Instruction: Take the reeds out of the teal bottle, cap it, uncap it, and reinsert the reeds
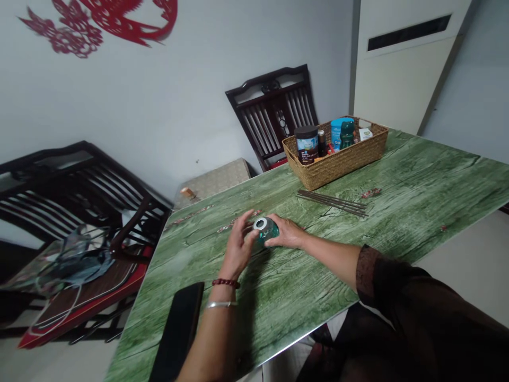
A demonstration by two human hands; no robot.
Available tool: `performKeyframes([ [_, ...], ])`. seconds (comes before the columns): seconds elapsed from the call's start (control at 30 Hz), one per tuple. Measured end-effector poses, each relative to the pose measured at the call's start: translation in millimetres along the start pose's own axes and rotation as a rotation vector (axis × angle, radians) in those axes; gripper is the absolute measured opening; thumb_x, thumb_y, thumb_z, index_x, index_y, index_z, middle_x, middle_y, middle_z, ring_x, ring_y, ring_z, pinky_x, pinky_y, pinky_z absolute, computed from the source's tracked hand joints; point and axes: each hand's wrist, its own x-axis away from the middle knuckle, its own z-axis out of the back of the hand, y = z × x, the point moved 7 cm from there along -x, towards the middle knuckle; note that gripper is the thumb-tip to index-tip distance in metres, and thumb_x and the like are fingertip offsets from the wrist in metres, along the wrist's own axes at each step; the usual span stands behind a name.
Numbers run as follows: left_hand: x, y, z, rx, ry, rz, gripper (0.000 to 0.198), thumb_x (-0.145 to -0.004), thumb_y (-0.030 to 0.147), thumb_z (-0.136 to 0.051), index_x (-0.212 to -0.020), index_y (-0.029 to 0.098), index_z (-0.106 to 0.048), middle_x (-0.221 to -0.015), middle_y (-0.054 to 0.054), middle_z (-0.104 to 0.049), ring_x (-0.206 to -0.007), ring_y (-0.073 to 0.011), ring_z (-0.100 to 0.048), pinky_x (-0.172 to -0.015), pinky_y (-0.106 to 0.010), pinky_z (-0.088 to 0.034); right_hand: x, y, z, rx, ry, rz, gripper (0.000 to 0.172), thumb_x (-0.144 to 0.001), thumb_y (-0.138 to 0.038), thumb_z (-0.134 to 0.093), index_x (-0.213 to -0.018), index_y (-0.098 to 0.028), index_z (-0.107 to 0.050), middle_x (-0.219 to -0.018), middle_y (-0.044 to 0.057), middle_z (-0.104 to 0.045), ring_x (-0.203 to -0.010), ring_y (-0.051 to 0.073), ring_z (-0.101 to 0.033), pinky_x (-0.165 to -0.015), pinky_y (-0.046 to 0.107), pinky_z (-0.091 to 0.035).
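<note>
A small teal glass bottle point(268, 229) with a silver ring round its mouth is just above the green wood-patterned table point(191, 254) or on it; I cannot tell which. My right hand point(287, 232) is closed around the bottle's right side, thumb at the near side and fingers over the top edge. Close by on the left is my left hand point(239, 241), its fingers apart and curved beside the bottle, with the thumb at the glass. Several thin dark sticks point(334, 202) lie in a loose bundle on the table, to the right of my hands.
A woven basket point(338, 164) with jars, a blue tin and small bottles stands at the back right. A black flat object point(177, 329) lies left of my left forearm. Dark wooden chairs point(274, 111) stand beyond the table, one at the left holding bags.
</note>
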Motion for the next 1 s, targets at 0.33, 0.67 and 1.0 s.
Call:
performKeyframes([
  [0.33, 23, -49, -3.8, 0.696, 0.354, 0.367, 0.052, -0.067, 0.046, -0.084, -0.108, 0.024, -0.06, -0.102, -0.001, -0.066, -0.091, -0.0128, -0.066, -0.082, -0.026, -0.053, 2, 0, 3, -0.13, 0.03, -0.005, 0.084, -0.06, -0.037, -0.088, -0.133, -0.025, -0.048, -0.127, 0.009, -0.062, -0.117, 0.027, -0.06, -0.098, 0.04, -0.045],
  [0.67, 69, -42, 22.5, 1.12, 0.328, 0.577, 0.058, -0.056, 0.058, -0.088, -0.068, 0.02, -0.046, -0.05, 0.012, -0.026, -0.04, -0.003, -0.022, -0.037, -0.016, -0.025, 14, 1, 83, -0.704, 0.418, -0.228, 0.064, -0.069, -0.081, -0.06, -0.06, -0.024, -0.032, -0.05, -0.009, -0.027, -0.044, 0.008, -0.027, -0.046, 0.023, -0.031],
  [1.0, 96, -42, -16.7, 0.718, 0.228, 0.552, 0.068, -0.053, 0.054, -0.089, -0.062, 0.021, -0.03, -0.052, 0.012, -0.027, -0.045, -0.0033, -0.025, -0.039, -0.014, -0.027, 79, 9, 54, -0.712, 0.125, -0.384, 0.071, -0.058, -0.082, -0.071, -0.055, -0.024, -0.03, -0.043, -0.012, -0.022, -0.038, 0.004, -0.017, -0.037, 0.021, -0.022],
])
